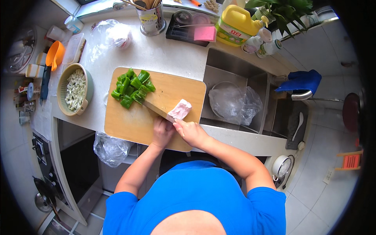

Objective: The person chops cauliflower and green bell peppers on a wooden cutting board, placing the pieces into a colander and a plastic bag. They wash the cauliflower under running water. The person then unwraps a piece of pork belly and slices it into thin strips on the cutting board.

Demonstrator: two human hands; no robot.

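My right hand [191, 132] is closed round the handle of a kitchen knife [155, 109]. The blade points to the far left, low over a wooden cutting board [129, 127], its tip beside a heap of cut green peppers [131, 87]. Close against the near side of the blade is my left hand [161, 131], fingers curled; whether they grip the knife or something small is hidden. A pale pink piece of meat [180, 109] lies on the board, just beyond the blade and my right hand.
Left of the board stands a colander [89, 87] of chopped pale food. A sink [219, 62] at the right holds a plastic bag [239, 102]. Behind are a utensil holder [151, 21], a yellow jug [235, 25] and a bagged item [118, 36]. Another bag [111, 150] hangs at the front edge.
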